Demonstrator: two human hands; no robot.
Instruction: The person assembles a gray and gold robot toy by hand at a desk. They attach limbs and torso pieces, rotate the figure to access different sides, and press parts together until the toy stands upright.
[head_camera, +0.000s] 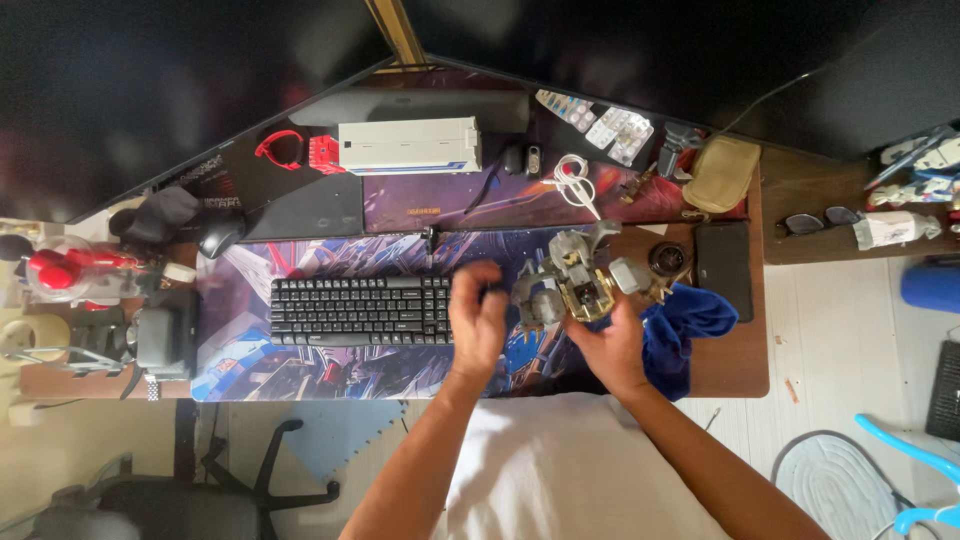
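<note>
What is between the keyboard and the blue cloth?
In the head view, both hands are there: the left hand by the keyboard, and the right hand holding a grey and gold model robot beside the blue cloth.

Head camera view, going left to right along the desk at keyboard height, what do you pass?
Red-and-clear figure → black keyboard → left hand → grey-and-gold model robot → blue cloth → black flat case.

Both hands raised mid-frame: left hand (478, 318) loosely curled (slightly blurred), right hand (612, 345) fingers up, gripping; forearms bare.
</note>
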